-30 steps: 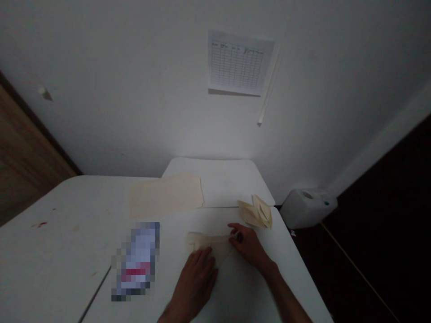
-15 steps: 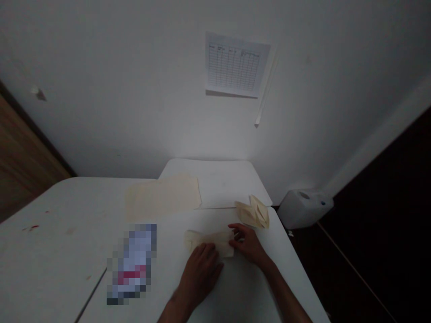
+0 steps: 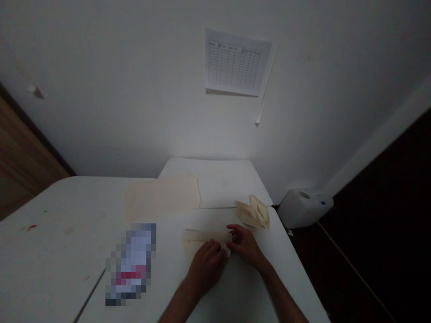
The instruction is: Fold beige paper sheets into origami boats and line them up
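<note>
A thin, cream-coloured folded paper strip (image 3: 198,237) lies on the white table in front of me, a crease running along its left part. My left hand (image 3: 209,261) rests on its lower right portion, fingers bent together and pressing on the paper. At the strip's right end is my right hand (image 3: 245,244), thumb and fingers curled in a pinch on the edge. The fingertips of both hands are close together and hide part of that end. Just beyond my right hand stands another folded cream paper piece (image 3: 254,213), its flaps partly raised.
A flat cream sheet (image 3: 161,195) lies at the back left of the white table (image 3: 249,287). Left of the strip is a pixelated, blurred-out object (image 3: 133,262). A printed chart (image 3: 235,63) hangs on the wall. A white plastic container (image 3: 303,211) stands beyond the right edge.
My left hand has slid right along the strip, closer to my right hand, and its fingers are more bent. The strip has shifted slightly left, uncovering more of its left part.
</note>
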Demonstrator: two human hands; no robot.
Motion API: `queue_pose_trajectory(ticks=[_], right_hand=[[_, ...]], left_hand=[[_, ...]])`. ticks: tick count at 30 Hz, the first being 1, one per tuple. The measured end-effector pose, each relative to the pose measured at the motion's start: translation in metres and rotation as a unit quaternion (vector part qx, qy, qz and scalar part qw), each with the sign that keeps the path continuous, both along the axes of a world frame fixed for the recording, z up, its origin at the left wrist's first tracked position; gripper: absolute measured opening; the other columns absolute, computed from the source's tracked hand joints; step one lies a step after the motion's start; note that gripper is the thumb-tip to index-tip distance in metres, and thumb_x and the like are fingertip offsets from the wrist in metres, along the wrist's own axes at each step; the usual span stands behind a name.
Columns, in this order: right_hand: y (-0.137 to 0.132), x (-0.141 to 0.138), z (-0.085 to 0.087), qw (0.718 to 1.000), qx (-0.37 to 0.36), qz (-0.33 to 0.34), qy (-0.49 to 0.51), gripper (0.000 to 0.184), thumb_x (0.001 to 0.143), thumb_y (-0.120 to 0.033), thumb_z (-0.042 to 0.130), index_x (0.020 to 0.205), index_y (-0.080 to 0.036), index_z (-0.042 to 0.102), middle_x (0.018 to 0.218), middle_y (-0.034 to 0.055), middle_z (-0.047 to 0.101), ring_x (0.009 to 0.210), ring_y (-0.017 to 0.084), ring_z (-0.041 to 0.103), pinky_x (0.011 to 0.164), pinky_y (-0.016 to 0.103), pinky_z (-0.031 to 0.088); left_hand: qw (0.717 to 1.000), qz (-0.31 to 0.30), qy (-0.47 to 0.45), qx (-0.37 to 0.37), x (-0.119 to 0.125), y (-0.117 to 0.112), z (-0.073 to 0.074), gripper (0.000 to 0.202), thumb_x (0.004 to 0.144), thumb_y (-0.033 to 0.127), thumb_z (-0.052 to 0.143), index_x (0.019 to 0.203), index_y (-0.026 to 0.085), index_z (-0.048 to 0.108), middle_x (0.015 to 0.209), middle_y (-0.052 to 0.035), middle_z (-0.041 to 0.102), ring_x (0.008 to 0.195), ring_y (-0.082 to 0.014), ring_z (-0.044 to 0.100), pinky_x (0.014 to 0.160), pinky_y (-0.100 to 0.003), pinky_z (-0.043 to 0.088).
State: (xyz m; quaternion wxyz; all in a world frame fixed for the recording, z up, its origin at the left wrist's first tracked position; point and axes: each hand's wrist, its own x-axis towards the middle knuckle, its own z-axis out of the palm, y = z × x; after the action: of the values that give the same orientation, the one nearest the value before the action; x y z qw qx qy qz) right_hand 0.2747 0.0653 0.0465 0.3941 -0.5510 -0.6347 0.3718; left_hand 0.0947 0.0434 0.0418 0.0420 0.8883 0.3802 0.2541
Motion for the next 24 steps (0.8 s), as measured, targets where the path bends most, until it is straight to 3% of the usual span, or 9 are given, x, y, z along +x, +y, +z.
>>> queue_pose_trajectory(ticks=[3, 9, 16, 24], right_hand=[[-0.002, -0.001, 0.002, 1.0, 0.015, -0.01, -0.005, 0.042, 0.07, -0.016, 0.063, 0.113, -0.018, 0.063, 0.091, 0.0041, 0.067, 0.068, 0.014, 0.063, 0.065, 0.028, 0.054], [-0.023, 0.006, 0.003, 0.986, 0.121, -0.101, -0.054, 0.024, 0.084, -0.024, 0.054, 0.106, -0.018, 0.064, 0.09, 0.0064, 0.067, 0.072, 0.017, 0.064, 0.064, 0.029, 0.054], [-0.059, 0.005, -0.004, 0.969, 0.178, -0.046, -0.163, 0.02, 0.089, -0.013, 0.048, 0.096, -0.021, 0.064, 0.09, 0.0059, 0.064, 0.086, 0.02, 0.061, 0.078, 0.033, 0.051], [-0.068, -0.002, -0.01, 0.949, 0.172, -0.001, -0.266, 0.031, 0.087, -0.006, 0.047, 0.106, -0.023, 0.064, 0.093, 0.0064, 0.06, 0.09, 0.022, 0.054, 0.083, 0.038, 0.045]], left_hand=[[0.999, 0.015, -0.018, -0.026, 0.001, 0.0, -0.002, 0.014, 0.085, 0.013, 0.054, 0.076, 0.021, 0.06, 0.08, -0.0032, 0.06, 0.075, -0.017, 0.056, 0.068, -0.029, 0.048], [0.994, 0.051, -0.063, -0.078, 0.002, 0.005, -0.002, 0.013, 0.083, 0.016, 0.056, 0.074, 0.02, 0.064, 0.08, -0.0032, 0.061, 0.077, -0.017, 0.059, 0.068, -0.028, 0.048], [0.985, 0.084, -0.091, -0.121, 0.003, 0.008, -0.001, 0.016, 0.085, 0.02, 0.056, 0.073, 0.021, 0.067, 0.081, -0.0031, 0.063, 0.079, -0.0176, 0.061, 0.072, -0.029, 0.049], [0.98, 0.085, -0.106, -0.144, 0.002, 0.01, -0.002, 0.015, 0.083, 0.016, 0.055, 0.071, 0.02, 0.063, 0.079, -0.0027, 0.062, 0.078, -0.0173, 0.061, 0.072, -0.029, 0.049]])
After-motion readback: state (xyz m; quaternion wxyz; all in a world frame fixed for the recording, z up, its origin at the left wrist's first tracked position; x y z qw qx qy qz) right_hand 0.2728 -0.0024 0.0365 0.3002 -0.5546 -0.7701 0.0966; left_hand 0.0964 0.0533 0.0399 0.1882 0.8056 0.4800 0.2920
